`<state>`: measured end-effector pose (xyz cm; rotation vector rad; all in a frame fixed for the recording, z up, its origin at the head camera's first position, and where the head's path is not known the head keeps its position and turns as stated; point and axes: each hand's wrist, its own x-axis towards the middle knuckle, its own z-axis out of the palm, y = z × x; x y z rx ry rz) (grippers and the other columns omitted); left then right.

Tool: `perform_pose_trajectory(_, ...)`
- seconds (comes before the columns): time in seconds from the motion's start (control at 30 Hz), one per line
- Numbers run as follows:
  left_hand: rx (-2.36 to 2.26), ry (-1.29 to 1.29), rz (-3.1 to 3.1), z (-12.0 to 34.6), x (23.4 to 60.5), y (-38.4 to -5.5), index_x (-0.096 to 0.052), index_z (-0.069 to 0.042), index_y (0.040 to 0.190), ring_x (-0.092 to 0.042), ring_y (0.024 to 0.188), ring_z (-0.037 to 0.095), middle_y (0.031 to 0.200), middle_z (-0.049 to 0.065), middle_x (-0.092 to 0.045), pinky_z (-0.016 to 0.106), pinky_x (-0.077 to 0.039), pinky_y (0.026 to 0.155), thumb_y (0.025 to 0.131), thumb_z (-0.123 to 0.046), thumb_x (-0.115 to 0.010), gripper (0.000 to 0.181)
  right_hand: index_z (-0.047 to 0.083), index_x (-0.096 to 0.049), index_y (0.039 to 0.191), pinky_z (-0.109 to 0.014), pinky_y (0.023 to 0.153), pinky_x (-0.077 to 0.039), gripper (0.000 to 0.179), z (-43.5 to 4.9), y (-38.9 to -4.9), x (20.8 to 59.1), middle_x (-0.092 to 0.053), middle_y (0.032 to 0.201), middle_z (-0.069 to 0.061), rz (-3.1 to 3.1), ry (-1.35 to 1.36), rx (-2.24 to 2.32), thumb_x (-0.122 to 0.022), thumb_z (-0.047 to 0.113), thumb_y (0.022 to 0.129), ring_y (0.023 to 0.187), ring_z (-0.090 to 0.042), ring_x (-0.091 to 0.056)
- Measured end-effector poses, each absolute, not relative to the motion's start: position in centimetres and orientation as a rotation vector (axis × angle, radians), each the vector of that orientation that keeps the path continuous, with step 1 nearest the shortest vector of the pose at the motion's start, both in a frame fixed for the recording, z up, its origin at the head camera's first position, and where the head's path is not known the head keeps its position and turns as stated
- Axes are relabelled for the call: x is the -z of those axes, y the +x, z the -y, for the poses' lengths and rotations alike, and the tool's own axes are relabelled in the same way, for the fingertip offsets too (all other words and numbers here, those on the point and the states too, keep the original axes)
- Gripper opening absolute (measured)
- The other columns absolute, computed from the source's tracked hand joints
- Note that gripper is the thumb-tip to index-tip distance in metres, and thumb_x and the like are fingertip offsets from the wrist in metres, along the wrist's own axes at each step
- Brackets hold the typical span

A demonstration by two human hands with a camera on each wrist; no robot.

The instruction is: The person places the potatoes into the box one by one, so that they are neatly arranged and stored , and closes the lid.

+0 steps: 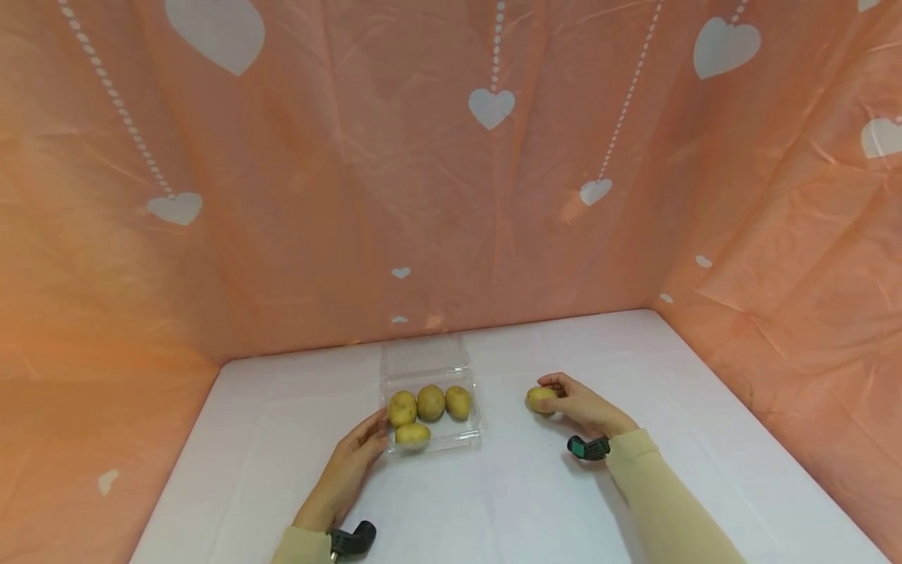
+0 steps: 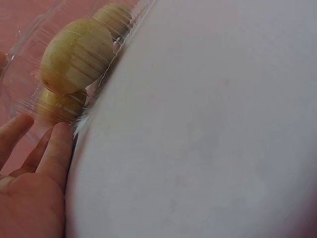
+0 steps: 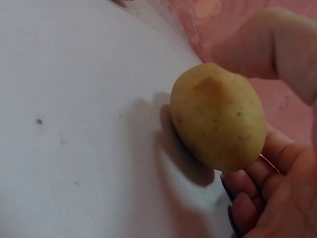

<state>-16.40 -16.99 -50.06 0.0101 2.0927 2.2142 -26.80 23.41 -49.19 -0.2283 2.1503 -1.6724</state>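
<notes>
A clear plastic clamshell box (image 1: 451,443) lies on the white table with its lid (image 1: 425,356) folded back. Several yellow-brown potatoes are inside: three in a row at the back and one potato (image 1: 413,435) at the front left. My left hand (image 1: 348,466) is at the box's left side, its extended fingertips against the ribbed plastic wall in the left wrist view. To the right of the box, my right hand (image 1: 581,406) grips a single potato (image 3: 218,119) between thumb and fingers. A shadow falls close beside this potato; whether it touches the table I cannot tell.
The white table (image 1: 507,501) stretches out around the box and both hands. Behind and at both sides hangs an orange-pink cloth (image 1: 352,196) with white hearts. The open lid lies near the table's back edge.
</notes>
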Motion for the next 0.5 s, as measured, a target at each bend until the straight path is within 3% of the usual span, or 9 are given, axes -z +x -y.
perform_pose_trajectory(0.5,-2.267,0.001,-2.024,16.88,50.21,-16.42,-0.036,0.0,0.147,-0.031,0.138,0.033,0.148,0.024,-0.036,0.048,-0.023,0.112,0.093,-0.006,-0.056,0.057,-0.003,-0.043,0.128,-0.029,0.085,-0.047,0.053,-23.57,-26.44,48.93,-0.047,0.121,-0.018,-2.131,-0.276,1.656,-0.072,0.013,0.087,0.105,-0.026,-0.047)
